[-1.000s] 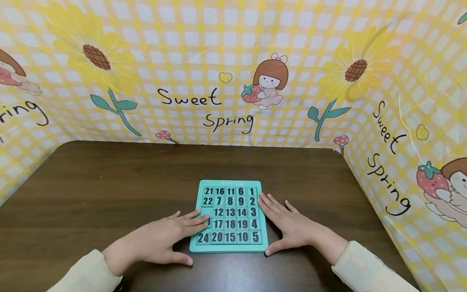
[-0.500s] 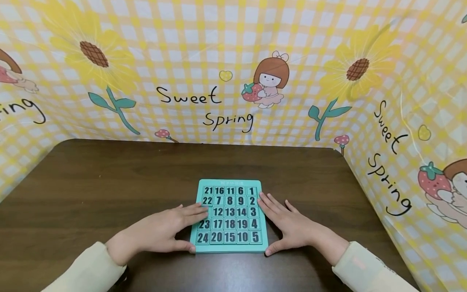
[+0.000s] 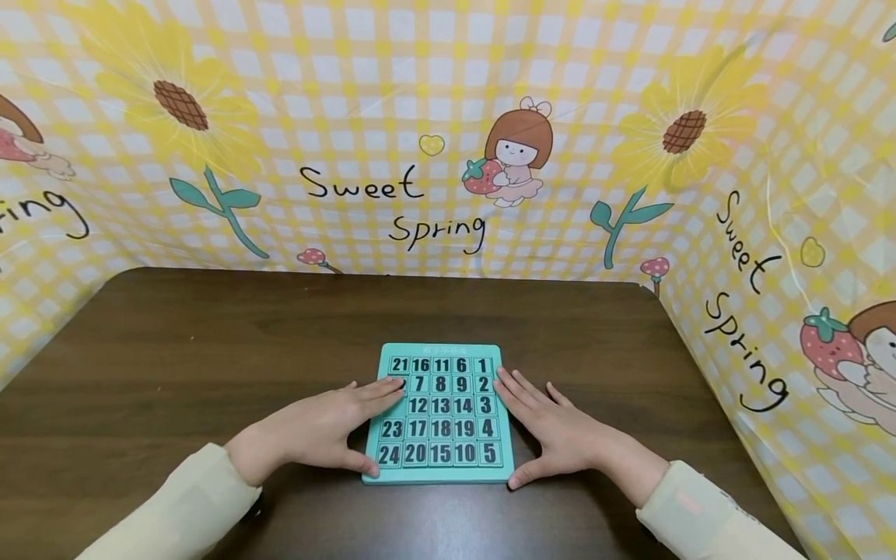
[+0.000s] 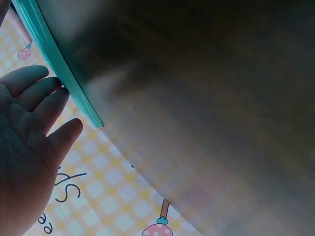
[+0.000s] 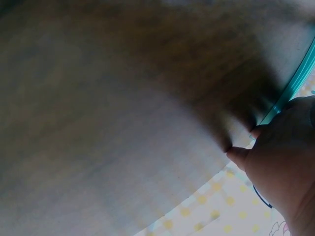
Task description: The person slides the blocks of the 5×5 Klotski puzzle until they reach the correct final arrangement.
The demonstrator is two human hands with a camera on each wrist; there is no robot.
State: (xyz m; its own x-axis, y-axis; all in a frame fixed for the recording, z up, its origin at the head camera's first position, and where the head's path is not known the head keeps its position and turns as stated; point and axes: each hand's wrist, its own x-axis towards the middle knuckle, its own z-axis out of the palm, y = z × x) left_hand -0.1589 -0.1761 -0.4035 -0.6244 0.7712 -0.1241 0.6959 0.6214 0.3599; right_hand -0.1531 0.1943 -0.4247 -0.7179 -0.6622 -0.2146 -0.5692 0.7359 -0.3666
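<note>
A turquoise number slide puzzle (image 3: 441, 476) lies flat on the table, its black-numbered tiles in rows. Straight fingers of my left hand (image 3: 318, 424) reach over its left edge, and their tips cover the tile below 21. The left thumb rests at the lower left corner. A recess without a tile shows left of 12, partly behind those fingers. Along the right edge lies my right hand (image 3: 560, 432), fingertips beside tile 2 and thumb at the lower right corner. Both wrist views show the puzzle's side rim (image 4: 61, 73) next to the hand; the tile faces are out of sight there.
The dark brown wooden table (image 3: 280, 327) extends around the puzzle on all sides. A yellow checked cloth (image 3: 364, 93) with sunflowers and lettering stands behind the table and along both its sides.
My left fingers have moved up the left column, away from me, from tile 23 past the recess to the tile below 21. Tile 23 is uncovered now. The right hand stays put.
</note>
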